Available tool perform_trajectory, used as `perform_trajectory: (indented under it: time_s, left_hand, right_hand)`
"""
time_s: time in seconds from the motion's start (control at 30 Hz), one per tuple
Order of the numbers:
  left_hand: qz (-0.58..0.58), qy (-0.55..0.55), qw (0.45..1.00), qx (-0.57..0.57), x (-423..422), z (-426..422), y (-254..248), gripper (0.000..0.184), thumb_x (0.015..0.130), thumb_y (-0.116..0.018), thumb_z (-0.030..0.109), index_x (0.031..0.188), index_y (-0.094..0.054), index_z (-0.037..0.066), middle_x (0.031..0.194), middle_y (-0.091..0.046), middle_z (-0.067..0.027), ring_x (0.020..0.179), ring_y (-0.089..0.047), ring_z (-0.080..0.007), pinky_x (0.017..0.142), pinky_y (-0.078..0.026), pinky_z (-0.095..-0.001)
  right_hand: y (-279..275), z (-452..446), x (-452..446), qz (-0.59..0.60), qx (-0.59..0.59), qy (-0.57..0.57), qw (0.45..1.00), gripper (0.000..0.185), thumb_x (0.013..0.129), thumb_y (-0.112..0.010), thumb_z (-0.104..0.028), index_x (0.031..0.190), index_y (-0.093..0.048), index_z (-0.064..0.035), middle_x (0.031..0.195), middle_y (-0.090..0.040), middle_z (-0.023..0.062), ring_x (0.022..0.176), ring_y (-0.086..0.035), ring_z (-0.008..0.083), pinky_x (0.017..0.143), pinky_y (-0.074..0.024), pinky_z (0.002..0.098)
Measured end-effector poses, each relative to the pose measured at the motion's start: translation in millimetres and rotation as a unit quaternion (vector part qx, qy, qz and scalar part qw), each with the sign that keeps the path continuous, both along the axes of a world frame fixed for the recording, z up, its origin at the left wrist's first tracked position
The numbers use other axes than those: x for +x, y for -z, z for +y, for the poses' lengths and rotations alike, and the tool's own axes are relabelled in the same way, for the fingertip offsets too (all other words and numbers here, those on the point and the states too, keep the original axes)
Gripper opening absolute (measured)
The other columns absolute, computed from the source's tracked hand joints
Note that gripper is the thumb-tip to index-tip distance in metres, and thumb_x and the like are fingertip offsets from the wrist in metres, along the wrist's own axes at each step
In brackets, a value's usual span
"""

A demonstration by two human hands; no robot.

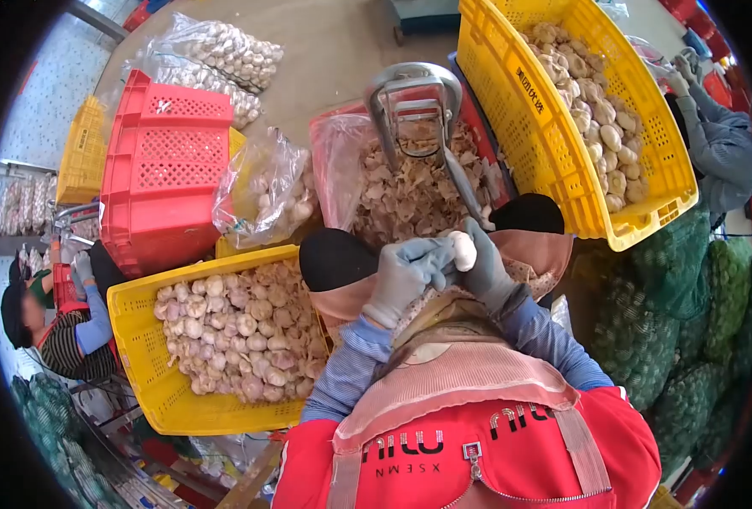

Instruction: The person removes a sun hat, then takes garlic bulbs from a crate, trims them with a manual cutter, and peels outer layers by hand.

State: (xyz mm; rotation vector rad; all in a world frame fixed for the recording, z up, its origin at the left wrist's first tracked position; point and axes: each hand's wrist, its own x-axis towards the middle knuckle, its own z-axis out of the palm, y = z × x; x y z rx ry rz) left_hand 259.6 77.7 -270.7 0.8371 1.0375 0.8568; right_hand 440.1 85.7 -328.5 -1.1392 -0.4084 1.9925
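A pale, smooth garlic bulb (463,252) sits between my two grey-gloved hands, just above my lap. My right hand (488,270) is closed round its right side. My left hand (408,276) has its fingers bent and pressed together against the bulb's left side; its fingertips are partly hidden. Beyond my hands stands a metal frame with a long lever (465,182), touched by neither hand as far as I can see. Beneath the frame, a red crate (325,127) lined with plastic holds a heap of garlic skins (401,199).
On my left, a yellow crate (198,420) holds many unpeeled bulbs. Another yellow crate (520,127) with garlic stands at the far right. Stacked red crates (168,170) and bagged garlic (223,51) lie ahead left. Green net sacks (639,322) are at right. Co-workers sit on both sides.
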Motion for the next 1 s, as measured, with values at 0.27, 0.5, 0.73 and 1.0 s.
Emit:
perform_trajectory:
  time_s: [0.27, 0.5, 0.73, 1.0]
  left_hand:
    - [-0.014, -0.055, 0.998, 0.031, -1, 0, 32, 0.057, 0.104, -0.068, 0.027, 0.150, -0.051, -0.001, 0.124, -0.068, -0.0085, 0.112, -0.061, -0.0126, 0.095, -0.052, -0.0277]
    - [-0.004, -0.133, 0.985, 0.107, -39, 13, -9, 0.055, 0.099, -0.073, 0.015, 0.147, -0.055, -0.003, 0.139, -0.065, -0.0098, 0.124, -0.062, -0.0162, 0.102, -0.054, -0.0304]
    - [0.189, -0.340, 0.884, 0.259, -160, 69, -84, 0.045, 0.099, -0.074, 0.015, 0.139, -0.062, -0.001, 0.125, -0.071, -0.0099, 0.107, -0.068, -0.0129, 0.088, -0.060, -0.0265]
    - [0.570, -0.432, 0.640, 0.283, -255, -4, -59, 0.039, 0.090, -0.078, 0.009, 0.125, -0.069, -0.004, 0.116, -0.073, -0.0185, 0.104, -0.071, -0.0293, 0.091, -0.057, -0.0385]
  right_hand:
    - [-10, 17, -28, -0.164, 0.185, 0.074, 0.966, 0.039, 0.109, -0.052, -0.028, 0.131, -0.068, 0.0002, 0.092, -0.071, 0.0012, 0.074, -0.064, 0.0098, 0.068, -0.0516, 0.0229]
    - [-25, 46, -59, 0.233, 0.153, 0.134, 0.951, 0.052, 0.107, -0.056, -0.042, 0.145, -0.053, -0.0071, 0.116, -0.070, 0.0091, 0.113, -0.066, 0.0294, 0.100, -0.0556, 0.0467]
    - [-52, 71, -114, 0.156, 0.103, -0.034, 0.982, 0.062, 0.105, -0.058, -0.049, 0.149, -0.051, -0.0052, 0.118, -0.074, 0.0081, 0.120, -0.068, 0.0269, 0.106, -0.0532, 0.0433]
    - [-44, 63, -99, -0.133, 0.128, -0.131, 0.974, 0.048, 0.107, -0.053, -0.036, 0.136, -0.065, -0.0002, 0.114, -0.074, 0.0122, 0.102, -0.070, 0.0191, 0.092, -0.0547, 0.0337]
